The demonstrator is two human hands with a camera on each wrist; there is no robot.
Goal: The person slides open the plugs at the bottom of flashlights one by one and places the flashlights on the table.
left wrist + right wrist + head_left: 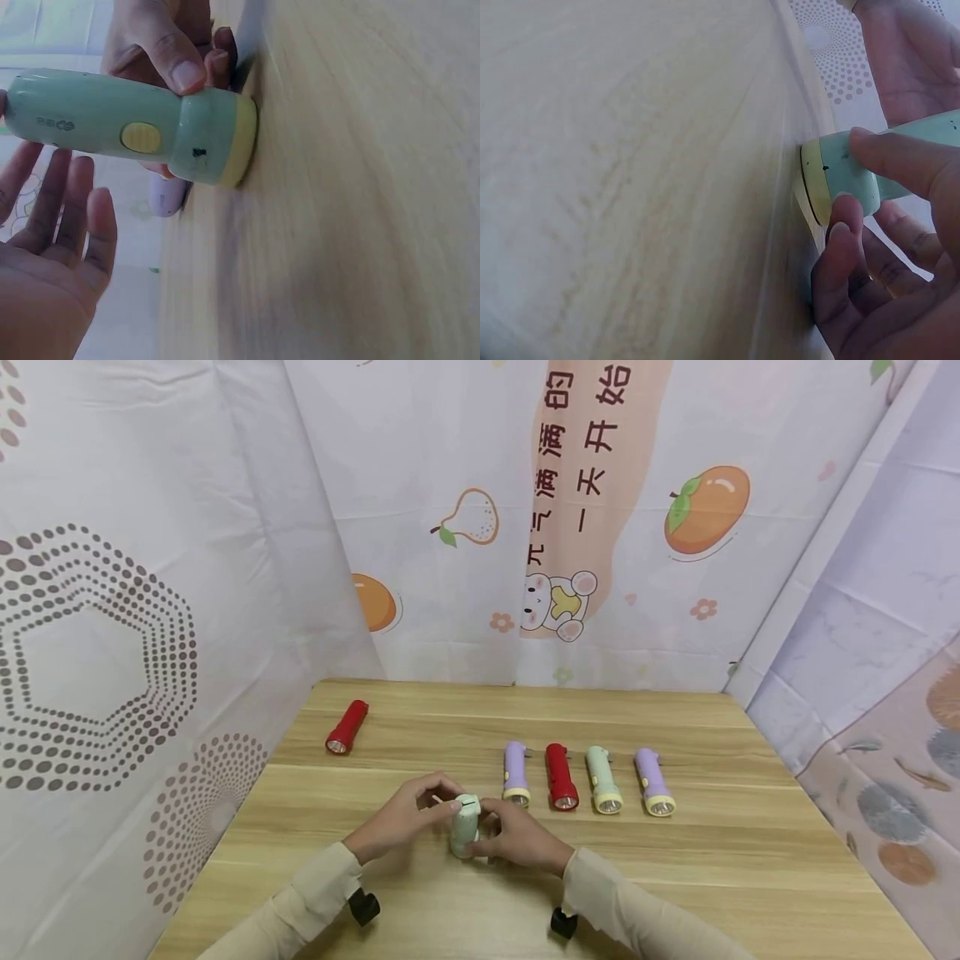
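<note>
A pale green flashlight (466, 831) stands upright, its yellow-rimmed head down on the wooden table. My right hand (521, 837) holds it low down, the thumb on the flashlight's head and fingers round the other side. At the tail end, my left hand (405, 817) pinches the top between thumb and index finger; its other fingers stay apart from the body. A yellow switch (141, 137) shows on the flashlight's side in the left wrist view. In the right wrist view, part of the green body is hidden behind the right thumb.
Right of my hands lies a row: a purple flashlight (515, 772), a red flashlight (560, 777), another green flashlight (602, 779) and a second purple flashlight (654, 781). Another red flashlight (348, 727) lies at the far left. Printed curtains (450, 460) enclose the table (720, 877).
</note>
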